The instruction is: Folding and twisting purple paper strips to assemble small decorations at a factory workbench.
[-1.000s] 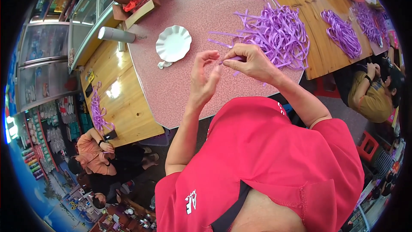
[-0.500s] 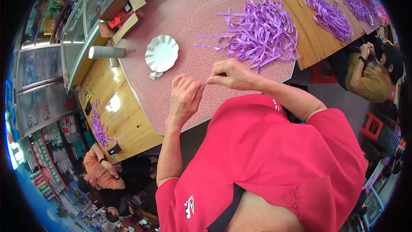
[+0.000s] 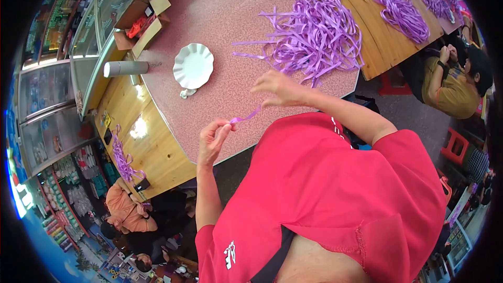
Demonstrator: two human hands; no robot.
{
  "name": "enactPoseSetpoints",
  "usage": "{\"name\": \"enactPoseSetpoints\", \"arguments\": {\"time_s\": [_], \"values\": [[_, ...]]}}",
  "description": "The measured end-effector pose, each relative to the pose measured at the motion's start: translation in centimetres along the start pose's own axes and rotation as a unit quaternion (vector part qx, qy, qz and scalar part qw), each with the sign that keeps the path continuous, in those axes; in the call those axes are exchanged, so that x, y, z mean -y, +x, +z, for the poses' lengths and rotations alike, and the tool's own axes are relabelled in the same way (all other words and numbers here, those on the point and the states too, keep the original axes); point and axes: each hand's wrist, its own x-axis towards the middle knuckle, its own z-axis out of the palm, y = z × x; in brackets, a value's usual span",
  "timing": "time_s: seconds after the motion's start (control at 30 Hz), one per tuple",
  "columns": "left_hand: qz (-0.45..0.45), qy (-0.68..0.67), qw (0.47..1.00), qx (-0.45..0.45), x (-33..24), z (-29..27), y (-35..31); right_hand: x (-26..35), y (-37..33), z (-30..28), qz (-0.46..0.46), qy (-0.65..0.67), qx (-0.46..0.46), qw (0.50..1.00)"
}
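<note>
A short length of purple ribbon (image 3: 246, 117) stretches above the near part of the pink speckled table (image 3: 230, 81). My left hand (image 3: 211, 140) pinches its lower end between thumb and fingertips. The other end rises to just below the thumb of my right hand (image 3: 283, 90), whose fingers are spread apart; whether the ribbon touches that thumb I cannot tell. Beyond my right hand lies a big loose heap of purple ribbons (image 3: 317, 34). A white scalloped plate (image 3: 193, 66) sits at the left of the table, with a small white piece (image 3: 187, 93) at its near edge.
A grey cylinder flask (image 3: 126, 68) and an open cardboard box (image 3: 141, 23) with red contents stand at the left. More ribbon bundles (image 3: 399, 15) lie on the right wooden table, and another bundle (image 3: 123, 153) on the left one. Other people (image 3: 453, 81) sit at both sides.
My hands have moved apart: the left went down and left with the ribbon, and the right opened its fingers. More of the ribbon now shows between them.
</note>
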Motion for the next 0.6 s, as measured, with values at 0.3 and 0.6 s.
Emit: {"name": "enactPoseSetpoints", "arguments": {"time_s": [0.3, 0.6], "values": [[-0.052, 0.021, 0.991, -0.121, 2.7, -3.1, -0.5, -9.2, -3.8, -0.7, 0.176, -0.224, -0.06, 0.957], [-0.087, 0.171, 0.968, -0.16, 4.8, -3.8, -0.2, -10.0, -4.6, -1.0, 0.141, -0.296, -0.109, 0.938]]}}
